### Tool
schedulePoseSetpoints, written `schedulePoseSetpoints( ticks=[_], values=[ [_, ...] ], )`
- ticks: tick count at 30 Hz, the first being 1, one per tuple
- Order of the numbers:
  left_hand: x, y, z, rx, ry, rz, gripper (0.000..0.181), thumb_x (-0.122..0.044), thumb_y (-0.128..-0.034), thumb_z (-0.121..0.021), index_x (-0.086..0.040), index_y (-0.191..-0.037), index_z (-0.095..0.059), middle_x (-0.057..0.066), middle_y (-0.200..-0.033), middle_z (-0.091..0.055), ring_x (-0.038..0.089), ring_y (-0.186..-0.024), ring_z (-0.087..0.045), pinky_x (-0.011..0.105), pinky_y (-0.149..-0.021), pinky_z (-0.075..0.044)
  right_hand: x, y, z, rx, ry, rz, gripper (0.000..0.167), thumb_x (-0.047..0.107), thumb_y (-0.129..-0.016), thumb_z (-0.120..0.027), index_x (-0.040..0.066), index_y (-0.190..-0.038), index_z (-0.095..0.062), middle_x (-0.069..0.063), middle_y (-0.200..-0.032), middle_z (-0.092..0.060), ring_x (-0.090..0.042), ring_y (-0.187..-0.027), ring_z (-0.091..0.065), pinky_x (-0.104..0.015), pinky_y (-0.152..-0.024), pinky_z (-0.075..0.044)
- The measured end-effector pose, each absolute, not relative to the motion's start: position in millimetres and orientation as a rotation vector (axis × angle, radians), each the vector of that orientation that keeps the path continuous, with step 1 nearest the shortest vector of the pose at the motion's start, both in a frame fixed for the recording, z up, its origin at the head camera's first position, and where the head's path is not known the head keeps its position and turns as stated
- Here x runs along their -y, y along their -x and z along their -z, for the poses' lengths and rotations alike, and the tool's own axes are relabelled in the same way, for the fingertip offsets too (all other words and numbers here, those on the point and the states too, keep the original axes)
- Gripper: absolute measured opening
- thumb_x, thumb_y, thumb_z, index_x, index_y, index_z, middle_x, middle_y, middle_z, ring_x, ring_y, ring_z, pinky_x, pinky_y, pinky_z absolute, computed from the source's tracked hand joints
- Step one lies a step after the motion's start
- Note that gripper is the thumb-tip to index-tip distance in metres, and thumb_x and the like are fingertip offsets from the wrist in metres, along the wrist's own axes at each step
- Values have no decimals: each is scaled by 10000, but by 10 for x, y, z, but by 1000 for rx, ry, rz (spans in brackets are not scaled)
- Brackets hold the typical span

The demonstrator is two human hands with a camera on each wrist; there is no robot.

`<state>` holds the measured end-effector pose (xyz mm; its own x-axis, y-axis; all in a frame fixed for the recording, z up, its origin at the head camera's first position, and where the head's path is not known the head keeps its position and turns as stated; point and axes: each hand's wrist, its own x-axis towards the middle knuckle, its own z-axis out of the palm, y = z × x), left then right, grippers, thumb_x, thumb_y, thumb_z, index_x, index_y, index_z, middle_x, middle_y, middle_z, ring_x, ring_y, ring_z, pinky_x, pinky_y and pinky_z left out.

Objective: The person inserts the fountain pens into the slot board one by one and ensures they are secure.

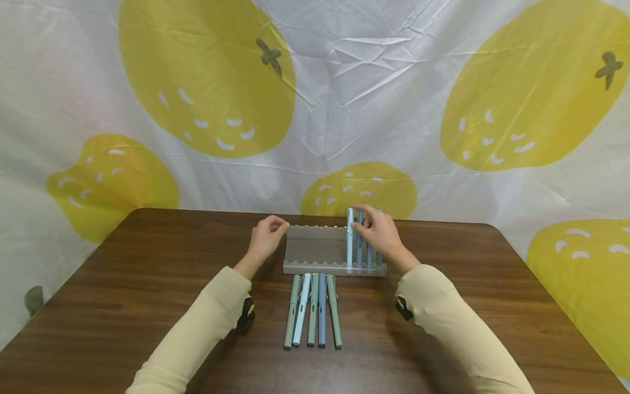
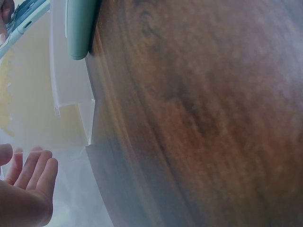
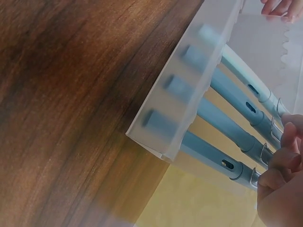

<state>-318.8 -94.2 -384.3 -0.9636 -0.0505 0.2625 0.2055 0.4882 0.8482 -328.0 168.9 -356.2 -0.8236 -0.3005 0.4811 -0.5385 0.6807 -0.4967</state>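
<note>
A clear frosted pen rack (image 1: 315, 268) with scalloped edges stands on the table. My right hand (image 1: 379, 232) pinches the upper, capped end of a pale blue pen (image 1: 350, 241), whose lower end sits in the rack's front ledge. To its right, 3 darker blue pens (image 3: 227, 123) lean in neighbouring notches, partly behind my right fingers in the head view. My left hand (image 1: 268, 238) holds the rack's upper left corner between thumb and fingers; it also shows in the left wrist view (image 2: 31, 189).
In front of the rack, several capped pens lie side by side: green pens (image 1: 313, 312), a pale blue pen (image 1: 302, 309) and a darker blue pen (image 1: 322, 312). The brown wooden table (image 1: 147, 284) ends at a white cloth (image 1: 334, 126) printed with yellow fruit.
</note>
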Motion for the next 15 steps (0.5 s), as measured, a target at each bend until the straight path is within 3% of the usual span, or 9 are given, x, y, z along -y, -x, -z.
schedulePoseSetpoints(
  ticks=[15],
  values=[
    [943,3171,3829,2490,133,1460,212,-206,-874,-559,-7,-935,-601,136,-949,-628,263,-938,-565,387,-788,-436,-1764,3157,3604,2453,-725,-1035,365,149,-821,-631,79,-1169,-546,51,-523,-479,-140,-428,-424,-303,-447,-365]
  ],
)
